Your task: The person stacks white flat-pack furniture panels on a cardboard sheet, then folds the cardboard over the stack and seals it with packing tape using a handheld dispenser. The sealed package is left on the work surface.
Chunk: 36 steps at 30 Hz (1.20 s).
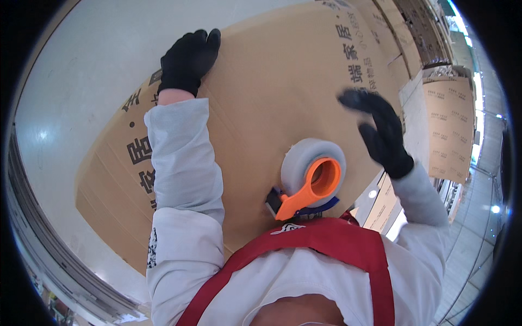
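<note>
A large sheet of printed brown cardboard (253,102) lies across a pale tabletop before me. My left hand (189,61), in a black glove, rests on the sheet's far left edge; whether its fingers grip the edge cannot be told. Over the right part of the cardboard is my right hand (381,130), also black-gloved, slightly blurred, with thumb and fingers apart and nothing between them. An orange tape dispenser (299,199) with a wide roll of clear tape (293,163) sits on the cardboard close to my red apron, below and left of my right hand.
The pale tabletop (81,73) shows left of the cardboard. Stacked cardboard (424,32) stands at the upper right, and a printed cardboard panel (448,130) is beyond my right hand. Grey floor tiles (469,244) show at the far right. Metal rails (61,261) run along the lower left.
</note>
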{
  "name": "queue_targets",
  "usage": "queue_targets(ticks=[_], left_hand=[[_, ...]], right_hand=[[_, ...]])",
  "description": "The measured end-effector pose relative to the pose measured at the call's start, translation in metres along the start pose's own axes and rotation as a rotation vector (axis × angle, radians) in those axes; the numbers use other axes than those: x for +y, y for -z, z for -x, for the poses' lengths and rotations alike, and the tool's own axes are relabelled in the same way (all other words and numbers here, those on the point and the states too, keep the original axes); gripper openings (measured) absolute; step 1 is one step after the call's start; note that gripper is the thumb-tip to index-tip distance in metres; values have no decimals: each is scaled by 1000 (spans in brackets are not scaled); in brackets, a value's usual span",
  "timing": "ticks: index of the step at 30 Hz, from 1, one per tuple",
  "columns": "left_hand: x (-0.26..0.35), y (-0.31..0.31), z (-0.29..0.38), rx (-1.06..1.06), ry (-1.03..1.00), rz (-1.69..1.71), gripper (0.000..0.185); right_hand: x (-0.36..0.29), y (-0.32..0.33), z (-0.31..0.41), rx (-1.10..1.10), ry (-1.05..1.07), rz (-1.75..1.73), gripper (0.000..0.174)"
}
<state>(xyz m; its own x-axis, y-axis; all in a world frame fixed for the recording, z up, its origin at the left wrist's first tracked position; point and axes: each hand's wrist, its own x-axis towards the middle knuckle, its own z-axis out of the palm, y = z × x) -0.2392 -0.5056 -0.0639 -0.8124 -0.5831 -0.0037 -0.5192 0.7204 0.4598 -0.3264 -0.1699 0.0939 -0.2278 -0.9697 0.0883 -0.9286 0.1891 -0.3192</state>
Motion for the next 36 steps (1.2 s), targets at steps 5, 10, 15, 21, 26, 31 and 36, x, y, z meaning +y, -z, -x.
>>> queue_targets(ticks=[5,10,15,21,26,31,36], left_hand=[[0,-22,-8,178,-228,128,53],[36,-6,-4,502,-447,398,29],[65,40,14,28,-200,1300,30],[88,77,37,-499,-265,1109,44],[104,56,43,-572,-729,943,40],[125,69,60,-561,-516,1226,39],[128,70,58,-538,-499,1308,24]], right_hand=[[-52,-9,84,-263,45,23,63],[-68,-37,79,-473,3,-49,64],[-54,-59,73,-479,75,-1,58],[-36,-32,67,-2,-148,-78,66],[-25,-18,30,241,-86,-18,63],[-18,-20,24,339,-104,43,60],[-19,-17,22,253,-144,-61,63]])
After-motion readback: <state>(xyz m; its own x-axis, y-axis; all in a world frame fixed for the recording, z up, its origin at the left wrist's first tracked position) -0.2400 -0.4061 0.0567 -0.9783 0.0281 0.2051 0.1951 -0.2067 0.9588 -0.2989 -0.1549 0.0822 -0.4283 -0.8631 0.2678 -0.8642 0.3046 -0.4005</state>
